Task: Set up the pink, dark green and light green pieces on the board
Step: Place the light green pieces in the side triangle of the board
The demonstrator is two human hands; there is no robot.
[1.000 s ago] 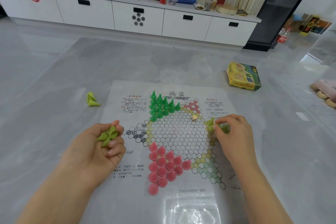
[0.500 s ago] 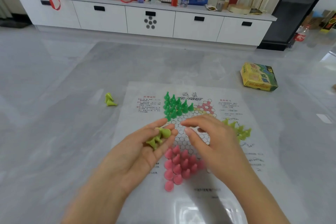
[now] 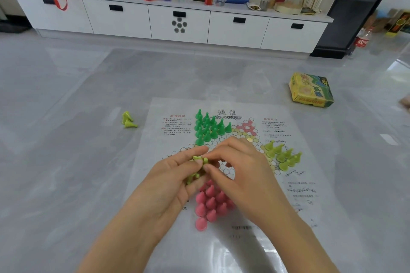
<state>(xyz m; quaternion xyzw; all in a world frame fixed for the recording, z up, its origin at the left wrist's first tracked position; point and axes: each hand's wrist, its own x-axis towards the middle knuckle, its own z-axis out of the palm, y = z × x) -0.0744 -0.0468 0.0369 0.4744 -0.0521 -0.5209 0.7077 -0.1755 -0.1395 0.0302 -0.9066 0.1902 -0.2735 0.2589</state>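
Above the board (image 3: 224, 104) centre: left hand (image 3: 175, 182) cups spare light green pieces (image 3: 195, 176), right hand (image 3: 239, 168) pinches one lying crosswise at the left fingertips; its unfilled light green corner (image 3: 282, 157) lies rightward, nearer the right hand.

I see dark green pieces (image 3: 208, 127), light green pieces (image 3: 282, 155) and pink pieces (image 3: 210, 203) on a white board (image 3: 310, 195) printed with black-ringed circles and red text; the floor (image 3: 66, 162) is grey.
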